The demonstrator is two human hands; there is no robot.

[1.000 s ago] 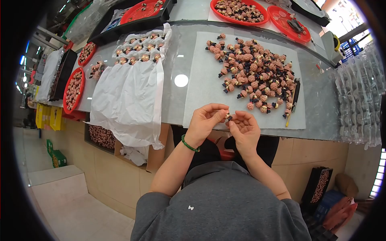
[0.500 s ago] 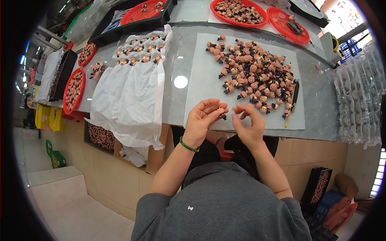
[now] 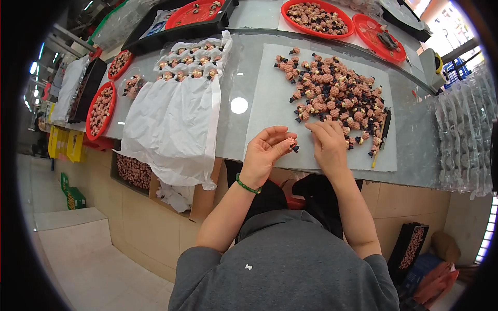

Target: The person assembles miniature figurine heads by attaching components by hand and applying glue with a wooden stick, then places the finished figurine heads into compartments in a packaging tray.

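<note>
My left hand (image 3: pixel 263 150) is closed in a pinch on a small figurine (image 3: pixel 293 143) with pink curly hair and a dark lower part. It is held above the near edge of a white sheet. To its right, my right hand (image 3: pixel 330 147) has its fingers bent and close together at the near edge of a pile of similar figurines (image 3: pixel 337 93). Whatever lies under those fingertips is hidden. The white sheet (image 3: pixel 264 88) lies under the pile, and a thin tool with a yellow tip (image 3: pixel 374 159) rests at the pile's right side.
At left, a white padded wrap (image 3: pixel 176 119) holds rows of figurines. Red trays (image 3: pixel 89 116) with small parts stand further left, and another red tray (image 3: pixel 348 26) lies at the back. Clear plastic trays (image 3: pixel 464 135) are stacked at right. An open carton (image 3: pixel 205 199) sits below the table.
My right hand has moved away from the left hand, up to the pile's near edge, and its fingers have come together. My left hand still holds the figurine. The view has shifted slightly.
</note>
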